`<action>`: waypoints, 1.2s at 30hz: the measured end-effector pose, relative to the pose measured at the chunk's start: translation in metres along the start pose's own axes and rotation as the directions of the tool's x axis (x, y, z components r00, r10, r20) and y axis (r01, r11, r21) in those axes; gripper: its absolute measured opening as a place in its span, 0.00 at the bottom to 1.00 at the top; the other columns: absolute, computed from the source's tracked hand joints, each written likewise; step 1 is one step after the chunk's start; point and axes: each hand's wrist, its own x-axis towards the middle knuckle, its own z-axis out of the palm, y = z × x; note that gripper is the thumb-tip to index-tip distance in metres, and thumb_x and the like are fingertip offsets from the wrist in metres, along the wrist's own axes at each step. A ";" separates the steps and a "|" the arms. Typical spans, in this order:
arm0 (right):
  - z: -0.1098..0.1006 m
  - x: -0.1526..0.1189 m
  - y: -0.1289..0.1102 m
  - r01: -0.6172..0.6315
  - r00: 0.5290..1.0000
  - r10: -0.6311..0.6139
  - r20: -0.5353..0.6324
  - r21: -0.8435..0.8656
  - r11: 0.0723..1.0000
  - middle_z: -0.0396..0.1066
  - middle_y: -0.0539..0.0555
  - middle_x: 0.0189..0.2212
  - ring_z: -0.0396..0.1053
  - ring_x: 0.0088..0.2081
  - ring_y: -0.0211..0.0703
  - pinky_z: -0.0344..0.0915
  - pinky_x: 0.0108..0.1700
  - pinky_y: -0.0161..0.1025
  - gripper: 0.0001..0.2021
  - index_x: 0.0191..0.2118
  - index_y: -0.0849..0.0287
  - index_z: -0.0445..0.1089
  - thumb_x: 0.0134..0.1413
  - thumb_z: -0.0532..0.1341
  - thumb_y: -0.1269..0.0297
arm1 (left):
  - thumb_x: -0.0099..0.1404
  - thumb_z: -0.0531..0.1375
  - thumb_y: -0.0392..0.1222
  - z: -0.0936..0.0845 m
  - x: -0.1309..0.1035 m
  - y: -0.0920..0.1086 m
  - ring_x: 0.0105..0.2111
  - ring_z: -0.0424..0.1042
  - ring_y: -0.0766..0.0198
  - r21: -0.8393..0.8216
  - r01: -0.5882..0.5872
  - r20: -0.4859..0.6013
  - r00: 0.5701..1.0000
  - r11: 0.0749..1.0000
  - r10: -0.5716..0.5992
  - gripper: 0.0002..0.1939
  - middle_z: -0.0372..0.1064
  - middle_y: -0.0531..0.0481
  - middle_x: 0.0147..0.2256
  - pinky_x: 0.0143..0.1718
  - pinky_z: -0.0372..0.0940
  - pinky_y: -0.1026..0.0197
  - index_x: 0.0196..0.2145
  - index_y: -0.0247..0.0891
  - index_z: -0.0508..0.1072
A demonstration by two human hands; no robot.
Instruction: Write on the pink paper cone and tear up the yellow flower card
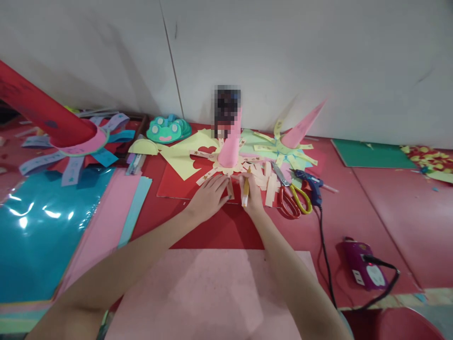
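A pink paper cone (229,148) stands upright on a cream scalloped base with printed paper strips spreading out around it. At the front edge of that base, my left hand (211,196) lies over a strip with its fingers spread flat. My right hand (252,191) is closed around a yellow and white pen (246,189), close beside the same strip. Loose cream strips (271,182) lie just right of my right hand. Scissors (292,198) with red and yellow handles rest beyond them.
A blue glue gun (313,184) has a cable running to a purple power box (366,267). A second pink cone (302,127) stands right. At left are a red cone (42,108), green frog cutouts (166,130) and blue sheets (53,226). A phone (226,106) stands behind the middle cone.
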 end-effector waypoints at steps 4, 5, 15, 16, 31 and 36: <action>0.001 0.005 -0.001 -0.072 0.994 0.072 0.077 -0.004 0.997 0.70 0.55 0.33 0.71 0.38 0.45 0.67 0.36 0.41 0.06 0.38 0.55 0.60 0.59 0.49 0.63 | 0.67 0.48 0.41 0.000 0.011 -0.004 0.55 0.61 0.53 0.025 -0.026 0.003 1.000 0.999 0.026 0.18 0.64 0.38 0.52 0.57 0.54 0.49 0.51 0.30 0.65; 0.001 0.006 -0.001 -0.082 0.993 0.083 0.080 -0.012 0.997 0.70 0.55 0.33 0.70 0.38 0.45 0.67 0.36 0.41 0.06 0.37 0.55 0.60 0.59 0.48 0.63 | 0.67 0.48 0.41 0.000 0.011 -0.004 0.54 0.62 0.53 0.028 -0.042 0.007 0.999 0.999 0.042 0.18 0.65 0.38 0.52 0.57 0.54 0.48 0.50 0.30 0.65; 0.001 0.004 -0.003 -0.078 0.993 0.088 0.083 -0.118 0.990 0.67 0.55 0.33 0.70 0.39 0.46 0.66 0.35 0.39 0.07 0.39 0.55 0.62 0.56 0.50 0.68 | 0.69 0.46 0.44 0.000 -0.036 0.017 0.55 0.61 0.53 0.045 -0.140 0.066 0.988 0.989 0.137 0.22 0.64 0.37 0.52 0.58 0.52 0.50 0.54 0.28 0.63; 0.001 0.004 -0.004 -0.074 0.993 0.085 0.083 -0.126 0.989 0.67 0.55 0.33 0.70 0.39 0.46 0.66 0.35 0.39 0.07 0.40 0.56 0.62 0.56 0.50 0.68 | 0.69 0.46 0.45 0.001 -0.039 0.019 0.55 0.61 0.53 0.044 -0.131 0.068 0.990 0.990 0.127 0.22 0.64 0.37 0.53 0.58 0.52 0.50 0.54 0.29 0.62; 0.001 0.003 -0.004 -0.067 0.994 0.080 0.071 -0.175 0.982 0.70 0.56 0.34 0.68 0.38 0.47 0.66 0.36 0.41 0.08 0.38 0.55 0.61 0.60 0.47 0.63 | 0.66 0.51 0.43 0.003 -0.006 0.008 0.54 0.62 0.51 0.043 -0.037 0.030 0.999 0.998 0.036 0.20 0.63 0.36 0.53 0.55 0.57 0.49 0.52 0.29 0.62; 0.001 0.004 -0.005 -0.052 0.995 0.068 0.069 -0.204 0.978 0.69 0.56 0.32 0.68 0.36 0.48 0.65 0.34 0.40 0.08 0.37 0.55 0.62 0.59 0.48 0.63 | 0.67 0.49 0.44 0.009 -0.010 0.009 0.55 0.60 0.50 0.066 -0.084 0.069 0.994 0.994 0.079 0.21 0.63 0.35 0.54 0.57 0.54 0.47 0.53 0.28 0.62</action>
